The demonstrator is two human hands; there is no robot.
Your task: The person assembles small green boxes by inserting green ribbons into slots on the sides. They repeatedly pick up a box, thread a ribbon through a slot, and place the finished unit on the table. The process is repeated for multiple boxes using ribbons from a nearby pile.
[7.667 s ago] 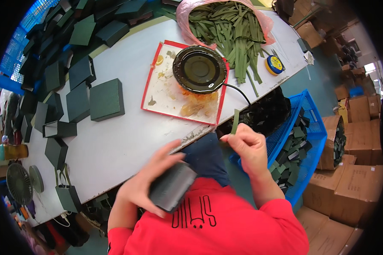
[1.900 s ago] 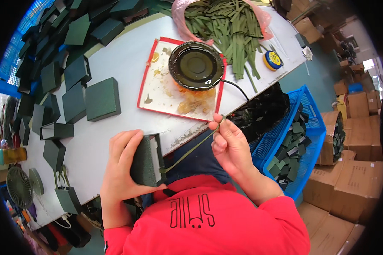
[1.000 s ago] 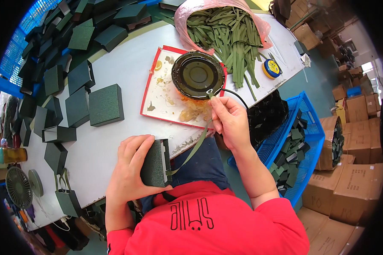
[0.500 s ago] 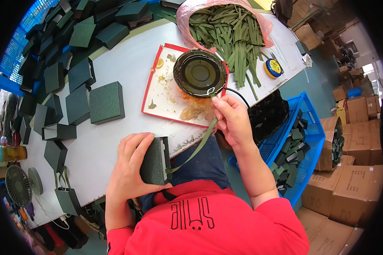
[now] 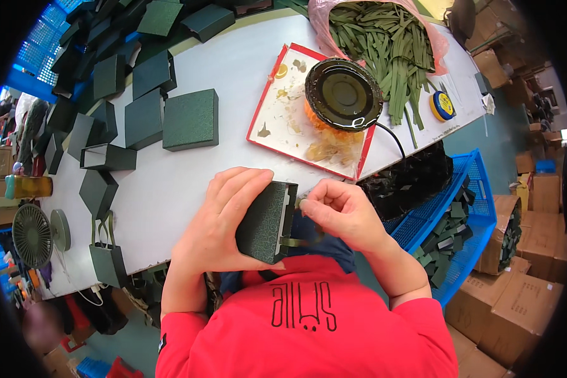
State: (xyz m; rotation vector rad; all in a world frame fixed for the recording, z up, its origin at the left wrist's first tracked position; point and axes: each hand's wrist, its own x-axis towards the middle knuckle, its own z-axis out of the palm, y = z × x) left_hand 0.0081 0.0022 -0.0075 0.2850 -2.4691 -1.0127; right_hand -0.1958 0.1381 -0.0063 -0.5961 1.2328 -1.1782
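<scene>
My left hand (image 5: 215,217) is wrapped round a dark green box (image 5: 261,222), tilted on its side above my lap, with its open side facing right. A green ribbon (image 5: 293,242) comes out of the box's near end and loops below my right hand (image 5: 349,215). That hand pinches the ribbon's other end close to the box's far end; whether it touches the box I cannot tell. Beyond the hands, a round pot of dark, glossy liquid (image 5: 344,93) stands on a red-rimmed white tray (image 5: 269,133) spotted with yellowish residue.
A pink bag (image 5: 322,19) spills green ribbons (image 5: 384,47) at the far right, near a round blue-and-yellow tin (image 5: 443,106). Several green boxes (image 5: 191,120) cover the table's left. A ribbon-handled box (image 5: 107,263) hangs at its edge. A blue crate (image 5: 482,211) stands at right.
My right hand has moved from the pot's rim down to the box, bringing the ribbon's end with it. The ribbon, stretched out before, now forms a loop. The view has shifted.
</scene>
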